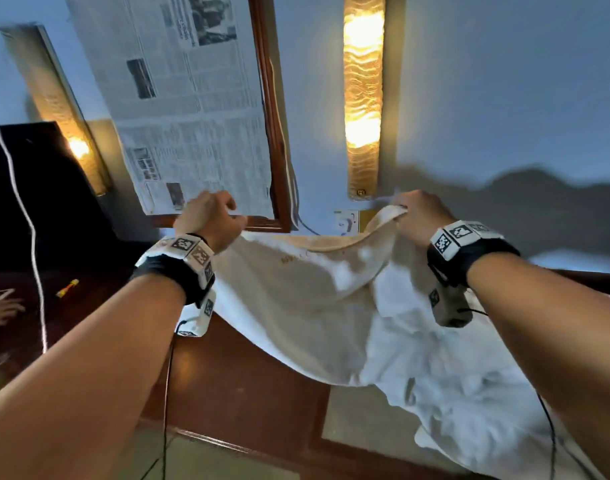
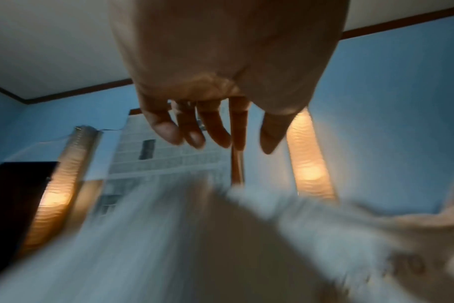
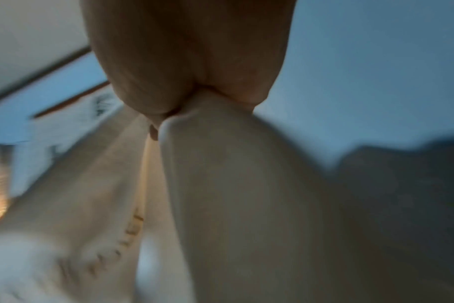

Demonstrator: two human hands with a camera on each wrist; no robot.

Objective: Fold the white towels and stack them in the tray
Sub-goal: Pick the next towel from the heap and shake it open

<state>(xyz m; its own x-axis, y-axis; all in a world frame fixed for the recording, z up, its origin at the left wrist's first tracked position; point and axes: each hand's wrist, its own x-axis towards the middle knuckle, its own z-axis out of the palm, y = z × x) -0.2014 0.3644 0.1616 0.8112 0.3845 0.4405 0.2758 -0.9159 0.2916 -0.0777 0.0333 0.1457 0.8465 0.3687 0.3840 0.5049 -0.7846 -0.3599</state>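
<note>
A white towel [image 1: 296,299] with orange stitched lettering hangs spread in the air over the dark wooden table [image 1: 234,386]. My right hand [image 1: 417,213] pinches its upper right corner, and the cloth bunches out of that fist [image 3: 174,110] in the right wrist view. My left hand [image 1: 210,216] is raised at the towel's upper left edge. In the left wrist view its fingers [image 2: 192,137] hang loosely with nothing between them, and the towel [image 2: 272,225] is a blur below. A rumpled pile of white towels [image 1: 469,393] lies at the lower right. No tray is in view.
A framed newspaper [image 1: 192,98] and two lit wall lamps [image 1: 362,98] are on the blue wall ahead, with a socket [image 1: 346,221] below. A black panel [image 1: 36,185] with a white cable stands left. Another person's hand [image 1: 2,310] and a small yellow item [image 1: 67,287] are on the table's left.
</note>
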